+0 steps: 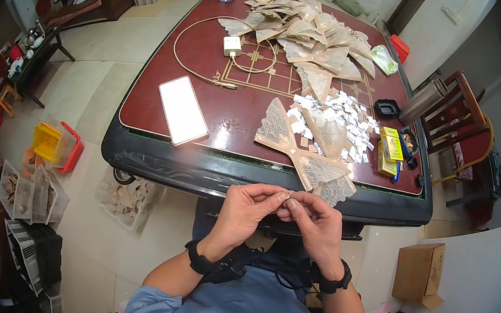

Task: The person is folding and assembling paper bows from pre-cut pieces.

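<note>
Below the red table (148,100), both hands (282,206) pinch one tiny white tag (282,197) at their fingertips.

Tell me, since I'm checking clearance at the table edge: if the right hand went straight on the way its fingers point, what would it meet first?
Its fingertips point up-left at the left hand; the small white piece pinched between both comes first.

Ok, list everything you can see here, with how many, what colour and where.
table: one, dark red top, centre
phone: one, white screen, table left
charger with cable: one, white, table far side
wing-shaped pieces: many, beige, far right pile
small tags: many, white, table right
flask: one, steel, right edge
cardboard box: one, brown, floor right
yellow crate: one, floor left
left hand: pinching small white piece
right hand: pinching same piece
</note>
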